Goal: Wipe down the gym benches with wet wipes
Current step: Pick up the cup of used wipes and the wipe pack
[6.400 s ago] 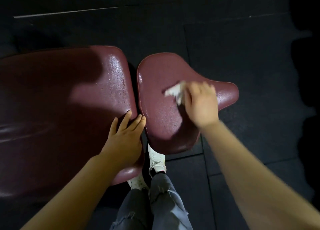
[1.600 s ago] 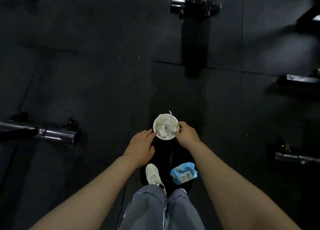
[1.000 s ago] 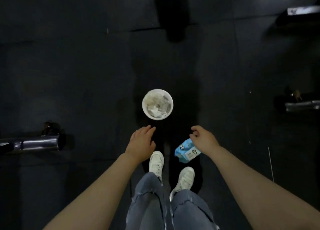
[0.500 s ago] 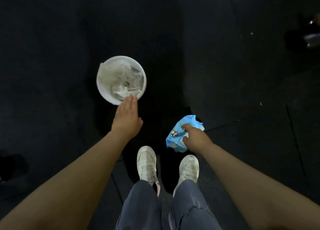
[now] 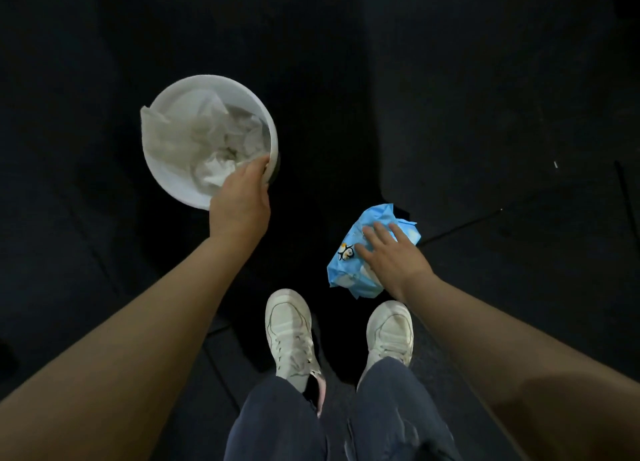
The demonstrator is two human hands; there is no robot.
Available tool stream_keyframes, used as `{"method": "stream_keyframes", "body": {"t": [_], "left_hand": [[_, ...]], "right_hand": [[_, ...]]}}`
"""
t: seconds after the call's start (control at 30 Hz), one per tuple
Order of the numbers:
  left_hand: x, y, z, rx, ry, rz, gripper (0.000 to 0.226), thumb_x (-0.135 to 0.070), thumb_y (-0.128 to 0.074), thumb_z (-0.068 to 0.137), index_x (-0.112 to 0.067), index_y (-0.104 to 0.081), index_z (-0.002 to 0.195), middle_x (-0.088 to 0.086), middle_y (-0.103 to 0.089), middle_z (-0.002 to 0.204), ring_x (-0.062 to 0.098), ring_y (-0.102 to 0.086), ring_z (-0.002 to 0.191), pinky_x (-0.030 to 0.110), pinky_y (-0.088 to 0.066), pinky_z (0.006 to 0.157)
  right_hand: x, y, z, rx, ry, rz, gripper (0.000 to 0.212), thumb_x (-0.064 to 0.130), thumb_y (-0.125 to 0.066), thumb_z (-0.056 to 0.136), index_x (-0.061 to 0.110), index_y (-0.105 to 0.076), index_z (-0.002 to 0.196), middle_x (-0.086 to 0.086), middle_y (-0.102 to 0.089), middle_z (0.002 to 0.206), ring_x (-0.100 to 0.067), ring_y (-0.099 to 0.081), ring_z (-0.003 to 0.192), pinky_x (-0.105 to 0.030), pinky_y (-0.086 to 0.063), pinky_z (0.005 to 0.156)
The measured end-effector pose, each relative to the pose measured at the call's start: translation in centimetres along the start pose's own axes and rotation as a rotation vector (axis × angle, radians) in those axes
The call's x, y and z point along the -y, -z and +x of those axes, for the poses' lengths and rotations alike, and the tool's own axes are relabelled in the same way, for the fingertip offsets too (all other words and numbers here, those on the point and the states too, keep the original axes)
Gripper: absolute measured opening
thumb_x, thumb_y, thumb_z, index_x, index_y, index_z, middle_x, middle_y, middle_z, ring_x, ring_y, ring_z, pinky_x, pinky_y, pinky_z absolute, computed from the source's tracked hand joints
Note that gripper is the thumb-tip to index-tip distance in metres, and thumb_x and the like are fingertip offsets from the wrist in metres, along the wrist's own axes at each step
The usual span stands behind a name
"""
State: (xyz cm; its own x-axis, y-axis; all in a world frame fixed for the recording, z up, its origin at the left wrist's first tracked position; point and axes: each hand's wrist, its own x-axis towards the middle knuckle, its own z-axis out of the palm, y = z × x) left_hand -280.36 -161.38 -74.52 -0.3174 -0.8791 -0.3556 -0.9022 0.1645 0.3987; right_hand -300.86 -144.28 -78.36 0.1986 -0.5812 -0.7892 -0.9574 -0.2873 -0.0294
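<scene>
My right hand [image 5: 393, 258] is down on the blue wipes pack [image 5: 360, 252], fingers spread and nearly straight, palm flat over its near right half. Nothing is curled round it yet; I'm resting on it, not holding it. The pack lies on the dark floor [image 5: 485, 114] just ahead of my right shoe [image 5: 389, 332], its long axis running from near-left up to far-right, and my fingers point along about the same slant. So the grip I want is right under my palm: I judge I only need to close thumb and fingers across the short width.

My left hand [image 5: 240, 200] is over at the white bin [image 5: 180, 183], fingers hooked on its near right rim; whether they clamp it firmly I can't tell, as the fingertips are hidden inside. Crumpled used wipes [image 5: 211, 138] fill it. The bin sits well to the left of the pack, so each hand has its own thing and they don't cross. No bench is in view here.
</scene>
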Motion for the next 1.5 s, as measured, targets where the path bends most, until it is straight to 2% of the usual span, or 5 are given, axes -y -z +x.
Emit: {"method": "stream_keyframes", "body": {"t": [0.27,0.5,0.67,1.1,1.5], "left_hand": [[-1.7,-4.1,-4.2,0.053,-0.308,0.061,0.051,0.002,-0.056,0.085,-0.014,-0.055,0.134,0.007,-0.066,0.105,0.031,-0.059,0.084,0.042,-0.048,0.066],[-1.7,-3.8,-4.0,0.026,-0.305,0.132,0.041,-0.001,-0.057,0.087,-0.017,-0.063,0.125,0.004,-0.072,0.099,0.031,-0.063,0.086,0.042,-0.05,0.07],[-2.6,1.6,-4.5,0.019,-0.239,0.175,0.036,-0.002,-0.055,0.088,-0.018,-0.068,0.117,0.014,-0.069,0.088,0.039,-0.063,0.079,0.039,-0.046,0.06],[-8.0,9.5,-12.3,0.057,-0.314,0.259,0.04,0.005,-0.065,0.079,-0.017,-0.069,0.112,0.007,-0.071,0.078,0.034,-0.064,0.067,0.037,-0.051,0.051],[-7.7,1.1,-10.6,0.034,-0.449,0.226,0.034,0.001,-0.066,0.082,-0.017,-0.071,0.109,0.003,-0.071,0.075,0.031,-0.063,0.063,0.026,-0.037,0.05]], "right_hand": [[-0.5,-1.3,2.1,-0.001,-0.019,-0.209,0.08,0.033,-0.046,0.099,0.023,0.012,0.153,-0.018,0.01,0.161,-0.037,0.008,0.148,-0.064,-0.003,0.115],[-0.3,0.1,2.7,-0.012,-0.04,-0.12,0.067,0.029,-0.058,0.092,0.017,-0.024,0.148,-0.018,-0.037,0.145,-0.04,-0.032,0.136,-0.058,-0.021,0.113],[-2.9,1.9,-2.3,-0.069,-0.274,0.401,0.024,0.024,-0.048,0.09,0.016,-0.05,0.112,-0.008,-0.064,0.112,-0.03,-0.061,0.098,-0.037,-0.032,0.084],[-2.5,6.7,-14.4,-0.136,-0.461,0.685,0.018,0.015,-0.042,0.093,0.01,-0.049,0.109,-0.011,-0.063,0.103,-0.031,-0.053,0.08,-0.032,-0.034,0.065],[-2.8,-1.5,-7.4,-0.117,-0.484,0.61,0.045,0.001,-0.047,0.089,0.013,-0.036,0.131,-0.003,-0.052,0.077,-0.027,-0.048,0.066,-0.033,-0.036,0.06]]}}
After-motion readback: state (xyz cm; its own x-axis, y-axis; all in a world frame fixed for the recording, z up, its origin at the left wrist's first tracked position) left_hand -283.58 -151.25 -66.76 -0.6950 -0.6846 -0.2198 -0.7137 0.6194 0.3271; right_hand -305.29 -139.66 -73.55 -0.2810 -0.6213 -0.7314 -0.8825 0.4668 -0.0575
